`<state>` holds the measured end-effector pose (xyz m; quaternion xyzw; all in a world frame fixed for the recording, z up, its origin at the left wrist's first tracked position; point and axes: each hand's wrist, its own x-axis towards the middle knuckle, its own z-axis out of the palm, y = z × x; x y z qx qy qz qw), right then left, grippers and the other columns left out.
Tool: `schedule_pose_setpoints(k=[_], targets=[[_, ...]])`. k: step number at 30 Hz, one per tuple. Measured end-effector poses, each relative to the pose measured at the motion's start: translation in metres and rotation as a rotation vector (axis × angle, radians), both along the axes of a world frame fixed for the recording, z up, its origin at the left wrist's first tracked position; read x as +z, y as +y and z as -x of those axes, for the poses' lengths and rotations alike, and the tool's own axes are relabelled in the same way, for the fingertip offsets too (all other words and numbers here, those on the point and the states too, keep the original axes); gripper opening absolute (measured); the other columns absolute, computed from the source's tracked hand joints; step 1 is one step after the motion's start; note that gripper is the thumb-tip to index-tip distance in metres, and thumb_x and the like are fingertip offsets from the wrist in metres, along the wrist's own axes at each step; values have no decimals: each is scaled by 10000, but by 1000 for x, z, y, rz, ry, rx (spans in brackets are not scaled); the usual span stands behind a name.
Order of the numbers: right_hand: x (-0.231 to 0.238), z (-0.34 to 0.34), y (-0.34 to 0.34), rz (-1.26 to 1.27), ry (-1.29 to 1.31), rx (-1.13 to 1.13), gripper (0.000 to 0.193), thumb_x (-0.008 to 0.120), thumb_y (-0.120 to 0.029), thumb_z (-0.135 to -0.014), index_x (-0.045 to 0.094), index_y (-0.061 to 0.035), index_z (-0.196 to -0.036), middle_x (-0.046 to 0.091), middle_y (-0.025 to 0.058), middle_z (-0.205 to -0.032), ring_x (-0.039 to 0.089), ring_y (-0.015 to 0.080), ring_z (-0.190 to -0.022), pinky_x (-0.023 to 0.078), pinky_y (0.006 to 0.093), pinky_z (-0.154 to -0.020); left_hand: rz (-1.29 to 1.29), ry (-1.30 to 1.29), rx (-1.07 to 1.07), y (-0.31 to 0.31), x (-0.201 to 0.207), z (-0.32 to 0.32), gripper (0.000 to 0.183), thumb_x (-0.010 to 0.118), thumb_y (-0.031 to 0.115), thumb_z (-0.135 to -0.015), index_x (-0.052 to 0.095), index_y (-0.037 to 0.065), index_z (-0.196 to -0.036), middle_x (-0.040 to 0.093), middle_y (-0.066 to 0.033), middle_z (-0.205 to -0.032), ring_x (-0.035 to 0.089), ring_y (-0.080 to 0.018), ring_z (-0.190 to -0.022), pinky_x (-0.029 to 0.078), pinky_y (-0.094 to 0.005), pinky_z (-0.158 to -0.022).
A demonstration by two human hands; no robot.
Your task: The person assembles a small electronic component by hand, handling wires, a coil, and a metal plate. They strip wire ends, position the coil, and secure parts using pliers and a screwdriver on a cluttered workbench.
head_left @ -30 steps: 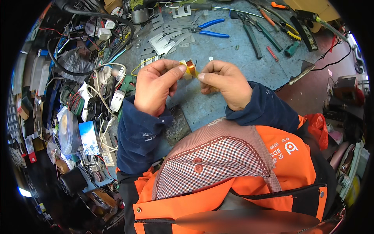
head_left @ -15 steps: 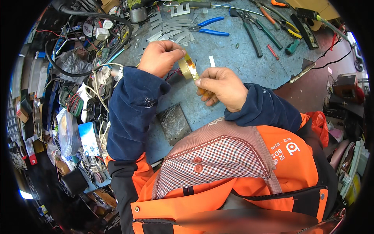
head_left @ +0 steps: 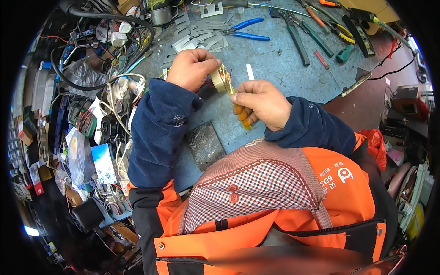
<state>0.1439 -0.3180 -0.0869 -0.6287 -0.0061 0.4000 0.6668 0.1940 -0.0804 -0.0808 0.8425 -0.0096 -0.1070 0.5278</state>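
A pale yellow ring-shaped piece (head_left: 217, 81) hangs from my left hand (head_left: 192, 68), whose thumb and fingers close on its upper end. Along its right side runs a shiny, see-through strip of amber tape (head_left: 243, 118). My right hand (head_left: 263, 101) pinches that strip, and its loose end dangles below the fingers. Thin dark and red wires show beside the ring, partly behind my left wrist; what they join is hidden. A small white strip (head_left: 250, 72) lies on the bench just past my right hand. Below the hands rests a dark square metal plate (head_left: 205, 145).
Thin grey metal plates (head_left: 201, 34), some E-shaped, lie piled at the back beside blue-handled pliers (head_left: 250, 29). Green-handled cutters (head_left: 309, 39) and a red screwdriver (head_left: 322, 59) lie at back right. Cables, a phone (head_left: 104, 164) and a meter (head_left: 83, 120) crowd the left.
My left hand has shifted slightly right and the ring has turned a little. More of the amber strip now hangs below my right fingers.
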Motion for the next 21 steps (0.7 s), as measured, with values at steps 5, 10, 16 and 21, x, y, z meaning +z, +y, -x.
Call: schedule_pose_setpoints(k=[5, 10, 16, 21], targets=[[-3, -1, 0, 14, -15, 17, 226, 686, -241, -1058, 684, -17, -1037, 729, 80, -870, 688, 147, -685, 570, 282, -598, 52, 32, 18, -2, -3, 0, 256, 766, 208, -971, 792, -45, -1006, 755, -58, -851, 653, -118, -741, 549, -314, -686], [-2, -1, 0, 18, -9, 22, 240, 697, -237, -1040, 706, 2, -1025, 737, 77, -884, 701, 147, -728, 549, 278, -596, 55, 58, 29, 0, -5, -2, 238, 759, 190, -958, 790, -44, -989, 765, -76, -860, 674, -132, -749, 561, -317, -694], [-3, -2, 3, 55, -35, 21, 247, 704, -224, -1027, 721, 22, -1013, 735, 88, -865, 698, 153, -700, 540, 290, -570, 66, 157, 59, -5, 6, -2, 212, 750, 157, -925, 792, -47, -962, 780, -104, -885, 711, -163, -780, 578, -324, -722], [-6, -6, 5, 121, -63, 48, 267, 703, -215, -1022, 727, 50, -1041, 730, 96, -849, 699, 172, -649, 570, 311, -558, 4, 161, -23, -1, 6, -9, 183, 729, 135, -923, 798, -22, -986, 773, -81, -912, 716, -158, -808, 572, -304, -723]])
